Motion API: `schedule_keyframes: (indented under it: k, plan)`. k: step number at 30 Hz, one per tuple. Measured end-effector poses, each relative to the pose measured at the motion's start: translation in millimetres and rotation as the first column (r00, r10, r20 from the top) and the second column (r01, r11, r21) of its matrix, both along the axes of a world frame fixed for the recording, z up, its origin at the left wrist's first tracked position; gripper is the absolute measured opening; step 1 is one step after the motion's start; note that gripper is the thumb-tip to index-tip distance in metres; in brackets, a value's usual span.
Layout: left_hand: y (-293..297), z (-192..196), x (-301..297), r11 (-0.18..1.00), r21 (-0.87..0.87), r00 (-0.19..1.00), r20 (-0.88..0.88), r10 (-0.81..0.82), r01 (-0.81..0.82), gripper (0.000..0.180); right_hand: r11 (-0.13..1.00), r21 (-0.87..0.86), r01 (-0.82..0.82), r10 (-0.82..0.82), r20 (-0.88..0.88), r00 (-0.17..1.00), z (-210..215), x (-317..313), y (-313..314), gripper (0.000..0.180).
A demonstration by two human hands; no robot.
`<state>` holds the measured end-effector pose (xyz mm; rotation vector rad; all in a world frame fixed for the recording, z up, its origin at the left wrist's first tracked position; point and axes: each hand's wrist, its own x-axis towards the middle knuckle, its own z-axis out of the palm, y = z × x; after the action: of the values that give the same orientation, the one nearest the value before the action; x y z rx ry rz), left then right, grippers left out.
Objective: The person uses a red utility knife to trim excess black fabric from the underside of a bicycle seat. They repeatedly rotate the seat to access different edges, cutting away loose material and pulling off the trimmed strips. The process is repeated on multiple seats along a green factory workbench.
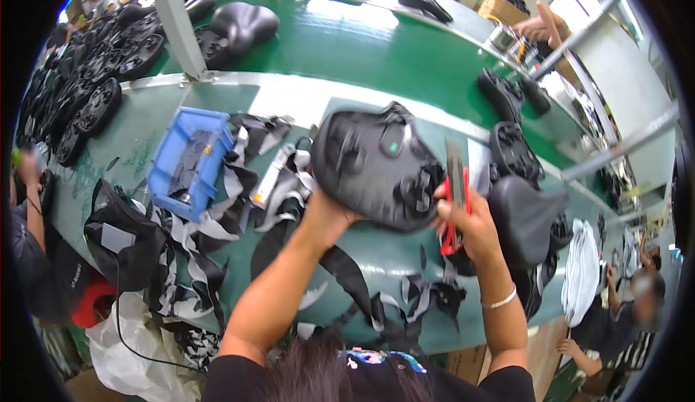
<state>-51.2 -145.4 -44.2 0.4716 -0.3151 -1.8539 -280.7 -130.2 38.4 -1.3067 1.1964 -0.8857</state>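
Observation:
A black bicycle saddle [362, 163], underside up, is tilted above the table in front of me. My left hand [329, 217] is under its near left edge, gripping it with the fingers mostly hidden. In my right hand [474, 221] is a red utility knife [463, 181], its grey blade end pointing away from me and blurred. The knife is close beside the saddle's right end; whether it touches is unclear. Black and white trimmed strips [347, 279] lie on the green table [384, 257] below the saddle.
A blue plastic bin [163, 174] with dark scraps stands left. More saddles [525, 221] lie at right, and a big pile [94, 76] rises at far left. A metal post [177, 29] stands before the green belt [326, 40]. Co-workers sit on both sides.

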Motion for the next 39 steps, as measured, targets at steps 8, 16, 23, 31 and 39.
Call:
schedule_keyframes:
  k: [8, 16, 23, 31, 39]
  plan:
    - [31.4, 21.0, 16.5, 0.929, 0.025, 0.6, 0.757, -0.259, 0.369, 0.059, 0.996, 0.016, 0.084, -0.084, -0.021, 0.996, -42.6, -30.6, 135.3, 0.052]
    - [35.6, 64.5, 11.5, 0.913, 0.001, 0.497, 0.838, -0.223, 0.409, 0.043, 0.553, -0.553, -0.624, -0.082, -0.781, 0.62, -13.1, -45.4, 104.3, 0.054]
    - [42.7, 63.3, 12.8, 0.959, 0.002, 0.372, 0.922, -0.111, 0.282, 0.045, 0.794, -0.332, -0.508, -0.028, -0.856, 0.516, -51.4, -48.1, 153.5, 0.063]
    - [104.2, 39.3, 30.9, 0.997, -0.009, 0.483, 0.874, 0.044, -0.075, 0.052, 0.979, -0.16, -0.127, 0.006, -0.599, 0.801, -42.0, -9.6, 227.0, 0.058]
    - [132.7, 42.1, 29.1, 0.97, -0.158, 0.527, 0.817, 0.233, -0.184, 0.056, 0.822, -0.553, -0.134, -0.143, -0.429, 0.892, -35.9, 40.3, 120.5, 0.061]
